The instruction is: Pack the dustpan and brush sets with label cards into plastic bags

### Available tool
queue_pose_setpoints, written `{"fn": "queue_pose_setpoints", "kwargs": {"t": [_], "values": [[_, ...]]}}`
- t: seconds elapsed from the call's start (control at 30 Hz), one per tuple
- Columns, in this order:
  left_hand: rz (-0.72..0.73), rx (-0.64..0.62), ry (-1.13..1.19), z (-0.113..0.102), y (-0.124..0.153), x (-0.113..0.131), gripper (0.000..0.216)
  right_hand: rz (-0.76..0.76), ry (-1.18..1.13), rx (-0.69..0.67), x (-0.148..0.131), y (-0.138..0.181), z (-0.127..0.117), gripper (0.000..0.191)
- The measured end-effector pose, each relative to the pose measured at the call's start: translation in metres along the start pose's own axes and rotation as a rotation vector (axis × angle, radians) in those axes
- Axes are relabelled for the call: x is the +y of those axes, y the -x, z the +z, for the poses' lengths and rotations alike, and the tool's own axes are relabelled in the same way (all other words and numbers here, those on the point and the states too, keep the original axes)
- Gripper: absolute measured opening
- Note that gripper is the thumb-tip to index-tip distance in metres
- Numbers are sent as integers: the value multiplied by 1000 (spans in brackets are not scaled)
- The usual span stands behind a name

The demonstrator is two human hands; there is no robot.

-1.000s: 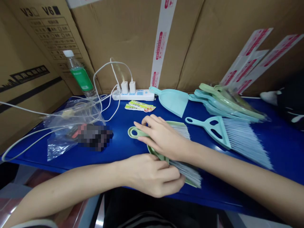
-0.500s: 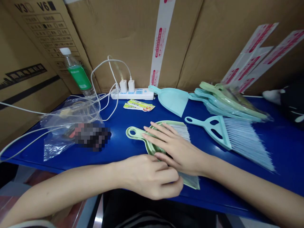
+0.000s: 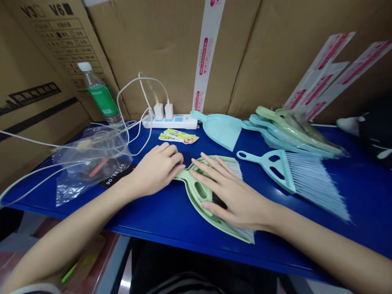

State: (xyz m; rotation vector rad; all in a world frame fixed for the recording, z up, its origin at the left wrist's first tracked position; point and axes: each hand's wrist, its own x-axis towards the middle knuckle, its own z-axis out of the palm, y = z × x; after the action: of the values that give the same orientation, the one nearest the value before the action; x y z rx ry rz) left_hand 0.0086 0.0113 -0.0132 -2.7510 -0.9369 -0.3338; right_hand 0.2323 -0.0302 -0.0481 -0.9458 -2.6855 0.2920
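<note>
A pale green dustpan (image 3: 204,211) lies on the blue table with a matching green hand brush (image 3: 193,184) nested in it, white bristles pointing right. At their handle ends, my left hand (image 3: 157,169) is closed, its fingers hiding the hanging loops. My right hand (image 3: 228,194) rests flat over the brush, fingers spread, covering part of the head and bristles. To the right lies a light blue brush (image 3: 283,171), apart from both hands. Behind it is a light blue dustpan (image 3: 223,130).
Bagged blue and green dustpan sets (image 3: 294,132) lie at the back right. A power strip (image 3: 180,121) with white cables, snack packets (image 3: 179,136), a bottle (image 3: 102,98) and a clear plastic bag (image 3: 73,185) occupy the left and back. Cardboard (image 3: 165,45) walls the rear.
My left hand has moved left and up, from beside my right hand to the green handles. More of the dustpan's near side shows. My right hand stays on the brush.
</note>
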Motion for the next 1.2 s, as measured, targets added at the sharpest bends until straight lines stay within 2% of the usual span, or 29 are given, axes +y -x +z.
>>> {"fn": "queue_pose_setpoints", "kwargs": {"t": [0.13,0.33,0.57,0.67,0.77,1.0,1.2], "values": [[-78,-181,350,5,-5,-4,31,15,-8,-37,3,1,1,66],[-199,-225,766,7,-4,-1,30,21,-43,-95,6,3,0,67],[-412,-442,1265,10,-5,-5,35,-21,-74,-96,9,6,-3,78],[-466,-472,1454,14,-5,-4,35,-12,-70,-103,9,7,-3,81],[-494,-443,1509,16,-4,-3,34,-11,-61,-106,9,8,-3,79],[-517,-433,1474,16,-3,-1,34,-32,-47,-69,10,9,-1,78],[-490,-419,1464,16,-3,-2,31,-31,-44,-68,10,9,0,78]]}}
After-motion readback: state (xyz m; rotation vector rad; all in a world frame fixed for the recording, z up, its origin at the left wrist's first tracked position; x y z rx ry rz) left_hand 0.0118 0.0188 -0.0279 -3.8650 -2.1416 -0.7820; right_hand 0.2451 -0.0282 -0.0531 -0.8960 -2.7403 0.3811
